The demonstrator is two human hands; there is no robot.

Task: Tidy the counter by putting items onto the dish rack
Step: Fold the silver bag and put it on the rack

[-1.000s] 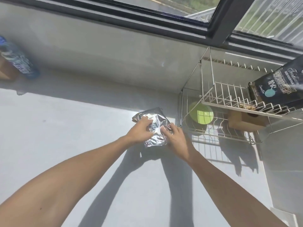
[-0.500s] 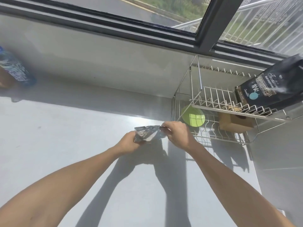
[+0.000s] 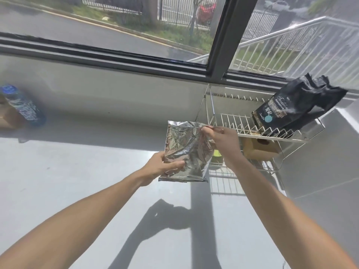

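Foil pouch point(image 3: 185, 152) up off the counter point(image 3: 77, 181), left hand point(image 3: 161, 166) gripping its lower edge, right hand point(image 3: 221, 138) pinching the top corner just beside the rack point(image 3: 252, 131), open counter stretching left.

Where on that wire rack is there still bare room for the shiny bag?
The upper shelf of the dish rack is bare at its left end, between its corner post and the black bag. Below it is crowded: a cardboard box and a green item. Both hands hold the foil bag beside it.
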